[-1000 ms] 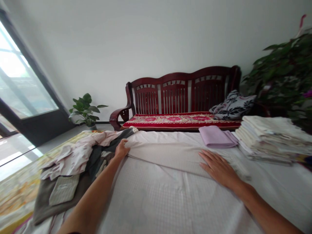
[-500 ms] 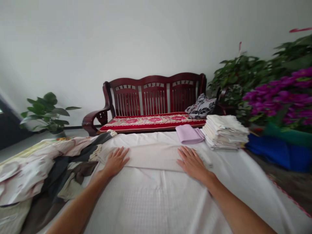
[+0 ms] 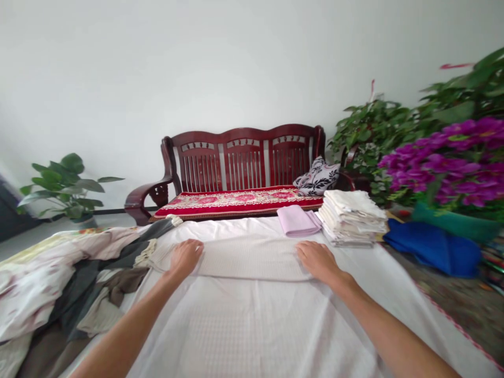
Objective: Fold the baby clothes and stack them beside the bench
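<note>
Head view, from where I stand: pale cloth (image 3: pixel 248 257) flat in a long strip across the middle of the frame, on a white sheet (image 3: pixel 275 320). Left hand (image 3: pixel 186 258) over the strip's left part, right hand (image 3: pixel 317 257) at its right end. Fingers of both bent, palms down; tips partly hidden, so cannot tell whether they pinch the fabric or only press.

Hazards, my judgement. Sheet nearly matches the strip and shows creases: a pinch too deep could bring sheet up along with cloth. Uneven pull between hands might skew the strip and loosen its layers. Left end runs past the left hand, close to a cream frill (image 3: pixel 145 253) by the clothes pile (image 3: pixel 59 304), left of frame; a sideways drag could snag there. Lilac cloth (image 3: pixel 297 221) and stack (image 3: pixel 350 218) sit just beyond the right hand; stack's edges uneven, so a careless knock might slide its upper layers.
</note>
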The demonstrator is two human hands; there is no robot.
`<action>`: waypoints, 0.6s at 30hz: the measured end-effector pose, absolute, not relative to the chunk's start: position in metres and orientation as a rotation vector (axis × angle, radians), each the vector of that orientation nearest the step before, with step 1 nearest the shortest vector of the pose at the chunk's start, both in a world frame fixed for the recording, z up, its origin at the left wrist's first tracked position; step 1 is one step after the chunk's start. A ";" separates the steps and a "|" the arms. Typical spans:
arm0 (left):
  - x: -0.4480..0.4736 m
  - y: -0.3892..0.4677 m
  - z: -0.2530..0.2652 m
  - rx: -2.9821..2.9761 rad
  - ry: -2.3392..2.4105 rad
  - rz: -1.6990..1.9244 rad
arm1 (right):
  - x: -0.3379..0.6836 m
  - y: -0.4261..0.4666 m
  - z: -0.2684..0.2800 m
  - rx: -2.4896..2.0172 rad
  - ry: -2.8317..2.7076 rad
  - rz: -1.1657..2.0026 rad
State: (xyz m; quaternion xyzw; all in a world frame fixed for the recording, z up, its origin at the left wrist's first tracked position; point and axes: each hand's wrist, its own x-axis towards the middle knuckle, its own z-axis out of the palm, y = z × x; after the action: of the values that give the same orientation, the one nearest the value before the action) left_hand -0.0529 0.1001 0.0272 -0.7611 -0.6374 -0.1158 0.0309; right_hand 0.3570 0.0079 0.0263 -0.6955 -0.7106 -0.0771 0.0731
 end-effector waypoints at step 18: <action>0.131 0.165 0.063 -2.543 -1.863 0.106 | 0.370 0.008 -0.001 -1.932 -2.007 -0.508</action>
State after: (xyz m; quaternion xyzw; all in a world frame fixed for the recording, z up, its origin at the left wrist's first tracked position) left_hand 0.1314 0.1649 0.0627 -0.8061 -0.5908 0.0337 -0.0063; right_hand 0.3701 0.0080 -0.0010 -0.6740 -0.7003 -0.1772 0.1544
